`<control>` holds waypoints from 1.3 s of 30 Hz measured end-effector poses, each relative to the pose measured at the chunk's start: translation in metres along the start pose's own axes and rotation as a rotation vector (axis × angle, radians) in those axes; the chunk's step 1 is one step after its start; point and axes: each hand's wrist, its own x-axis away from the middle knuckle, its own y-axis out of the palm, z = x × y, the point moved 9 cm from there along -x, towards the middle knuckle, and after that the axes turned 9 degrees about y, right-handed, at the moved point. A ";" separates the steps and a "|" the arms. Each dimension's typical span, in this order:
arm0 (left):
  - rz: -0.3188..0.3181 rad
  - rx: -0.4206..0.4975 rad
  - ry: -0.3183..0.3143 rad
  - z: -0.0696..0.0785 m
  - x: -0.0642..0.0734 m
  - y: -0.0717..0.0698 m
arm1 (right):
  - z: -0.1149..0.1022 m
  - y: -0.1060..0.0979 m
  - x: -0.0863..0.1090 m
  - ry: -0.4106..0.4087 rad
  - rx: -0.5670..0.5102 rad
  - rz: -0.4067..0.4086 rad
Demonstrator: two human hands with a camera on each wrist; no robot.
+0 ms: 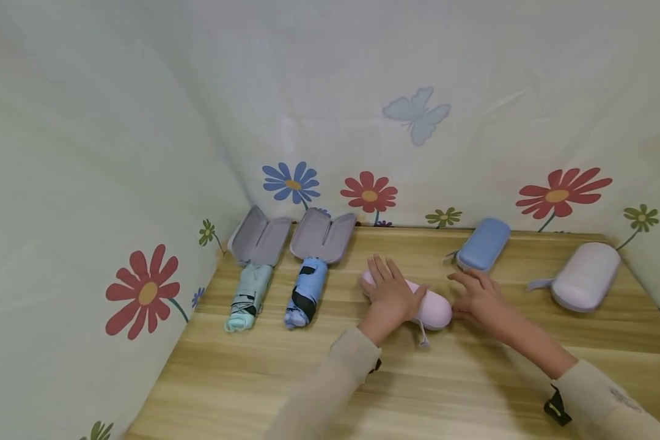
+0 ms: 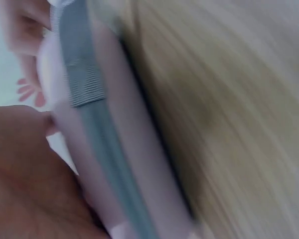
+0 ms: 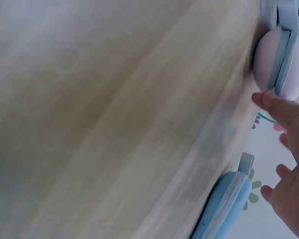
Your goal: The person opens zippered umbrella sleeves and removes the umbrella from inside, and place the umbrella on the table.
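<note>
A pink hard zip case [image 1: 436, 309] lies shut on the wooden table, its pull tab hanging at the near side. Across its top rests my left hand [image 1: 387, 299], fingers straight and spread, thumb along the lid. In the left wrist view the grey zip band [image 2: 112, 154] runs along the case's side beside my palm. My right hand [image 1: 481, 302] is at the case's right end, fingers apart and holding nothing. Seen from the right wrist, one fingertip of that hand [image 3: 294, 154] is close to the zip; whether it touches is unclear.
At left, two open grey-lined cases [image 1: 275, 241] [image 1: 338, 238] stand behind a folded mint umbrella [image 1: 251, 287] and a folded blue umbrella [image 1: 310, 281]. A blue case [image 1: 484, 244] and a whitish case [image 1: 587, 276] lie at right. A flowered cloth wall [image 1: 473, 153] borders the table.
</note>
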 end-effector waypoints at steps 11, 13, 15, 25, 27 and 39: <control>0.106 0.079 0.084 0.015 -0.002 0.003 | -0.023 -0.003 0.010 -0.002 -0.074 0.069; 0.094 0.103 0.077 0.020 -0.001 0.005 | -0.027 -0.003 0.009 0.023 -0.076 0.068; 0.091 0.127 0.077 0.023 -0.001 0.008 | -0.030 -0.002 0.008 0.054 -0.071 0.058; 0.035 0.039 0.258 0.023 -0.006 0.014 | -0.021 0.003 -0.004 0.179 0.014 0.023; 0.003 0.029 0.330 0.026 -0.004 0.017 | -0.017 0.005 -0.009 0.196 0.024 0.022; -0.122 -0.101 0.614 0.031 0.018 0.023 | 0.024 0.020 -0.045 0.308 0.106 0.007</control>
